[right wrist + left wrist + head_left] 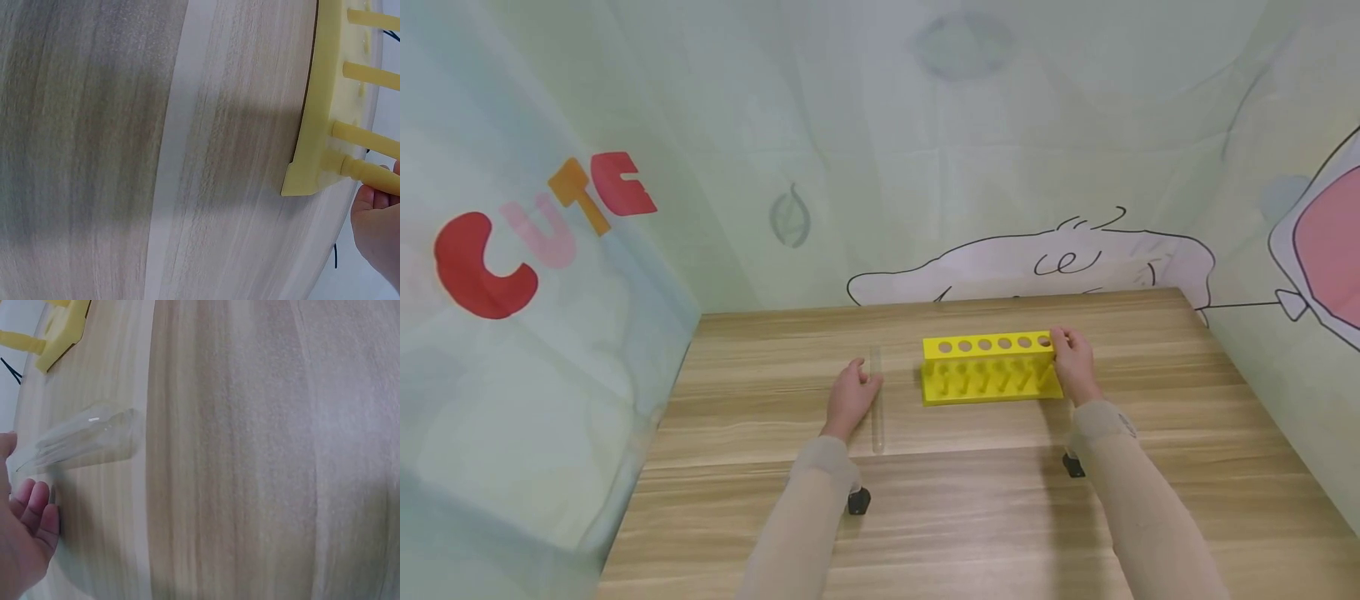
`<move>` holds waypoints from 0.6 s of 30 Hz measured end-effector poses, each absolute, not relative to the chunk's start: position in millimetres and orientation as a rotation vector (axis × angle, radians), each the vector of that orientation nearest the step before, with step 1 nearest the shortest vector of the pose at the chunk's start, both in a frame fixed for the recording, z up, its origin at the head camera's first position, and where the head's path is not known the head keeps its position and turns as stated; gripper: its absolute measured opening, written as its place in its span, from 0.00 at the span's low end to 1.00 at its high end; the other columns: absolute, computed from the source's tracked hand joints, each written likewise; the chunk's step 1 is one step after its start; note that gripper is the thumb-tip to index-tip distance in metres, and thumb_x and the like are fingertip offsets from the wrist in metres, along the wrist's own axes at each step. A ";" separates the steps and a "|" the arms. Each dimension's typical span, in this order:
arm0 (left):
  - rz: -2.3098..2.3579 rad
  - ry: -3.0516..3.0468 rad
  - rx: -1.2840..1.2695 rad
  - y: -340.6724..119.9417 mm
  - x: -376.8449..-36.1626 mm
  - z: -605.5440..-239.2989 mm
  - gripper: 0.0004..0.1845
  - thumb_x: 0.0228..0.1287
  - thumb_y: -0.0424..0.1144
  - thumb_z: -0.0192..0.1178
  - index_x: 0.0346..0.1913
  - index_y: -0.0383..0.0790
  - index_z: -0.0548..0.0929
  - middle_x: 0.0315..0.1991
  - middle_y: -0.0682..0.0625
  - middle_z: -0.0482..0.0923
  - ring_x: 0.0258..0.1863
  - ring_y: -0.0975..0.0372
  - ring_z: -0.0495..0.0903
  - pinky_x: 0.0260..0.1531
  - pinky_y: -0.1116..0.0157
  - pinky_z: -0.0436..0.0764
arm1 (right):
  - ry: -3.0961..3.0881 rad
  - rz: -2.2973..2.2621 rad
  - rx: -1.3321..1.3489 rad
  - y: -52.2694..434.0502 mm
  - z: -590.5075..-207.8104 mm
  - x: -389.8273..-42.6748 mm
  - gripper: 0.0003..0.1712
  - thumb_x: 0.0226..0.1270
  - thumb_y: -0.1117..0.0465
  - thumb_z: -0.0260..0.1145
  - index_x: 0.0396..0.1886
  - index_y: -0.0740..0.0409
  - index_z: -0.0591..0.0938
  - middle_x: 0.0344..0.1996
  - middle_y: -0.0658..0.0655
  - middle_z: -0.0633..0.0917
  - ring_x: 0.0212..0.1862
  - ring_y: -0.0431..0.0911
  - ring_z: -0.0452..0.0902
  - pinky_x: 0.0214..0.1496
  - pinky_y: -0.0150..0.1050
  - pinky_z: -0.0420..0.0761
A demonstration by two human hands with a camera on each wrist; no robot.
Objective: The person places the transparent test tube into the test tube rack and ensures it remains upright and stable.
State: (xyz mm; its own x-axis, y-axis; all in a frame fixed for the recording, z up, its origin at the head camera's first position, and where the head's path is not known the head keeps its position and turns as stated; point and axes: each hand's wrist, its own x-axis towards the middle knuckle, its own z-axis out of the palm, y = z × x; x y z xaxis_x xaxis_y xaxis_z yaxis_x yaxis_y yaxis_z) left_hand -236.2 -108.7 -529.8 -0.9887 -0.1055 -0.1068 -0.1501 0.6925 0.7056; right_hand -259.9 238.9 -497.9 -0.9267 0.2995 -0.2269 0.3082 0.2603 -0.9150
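Observation:
A clear glass test tube [877,425] lies on the table, pointing away from me. My left hand [851,400] is beside its left side, fingers loosely bent and thumb reaching over the tube. In the left wrist view the tube [94,434] lies just past the fingers [49,528], which do not close round it; whether the thumb touches it I cannot tell. To the right stands a yellow test tube rack [992,396] with a row of holes on top and pegs below. My right hand [1077,367] grips its right end, around the end post [369,174].
The wood-grain table [955,517] runs back to a printed cloth backdrop [737,150] with coloured letters on the left. Black wrist-camera parts [859,501] hang beneath both sleeves.

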 end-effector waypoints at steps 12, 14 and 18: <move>1.144 2.829 -0.185 -107.2 -238.3 -530.8 0.32 0.55 0.48 0.57 0.61 0.37 0.64 0.42 0.43 0.76 0.43 0.54 0.75 0.49 0.56 0.73 | 2.471 -1.793 0.613 236.7 -495.6 -257.6 0.35 0.63 0.36 0.38 0.56 0.58 0.65 0.50 0.56 0.70 0.44 0.44 0.63 0.45 0.32 0.66; 1.137 2.826 -0.178 -106.8 -238.5 -531.6 0.32 0.55 0.48 0.57 0.61 0.37 0.64 0.41 0.44 0.77 0.41 0.54 0.75 0.48 0.56 0.73 | 2.476 -1.790 0.613 237.0 -496.1 -257.6 0.35 0.63 0.36 0.38 0.56 0.58 0.65 0.50 0.56 0.70 0.44 0.44 0.62 0.44 0.32 0.66; 1.112 2.829 -0.163 -106.6 -240.0 -533.6 0.32 0.55 0.48 0.57 0.61 0.37 0.64 0.37 0.47 0.77 0.37 0.57 0.75 0.44 0.59 0.75 | 2.488 -1.787 0.616 237.6 -498.0 -258.8 0.34 0.63 0.36 0.39 0.55 0.58 0.66 0.49 0.55 0.70 0.43 0.44 0.62 0.44 0.31 0.66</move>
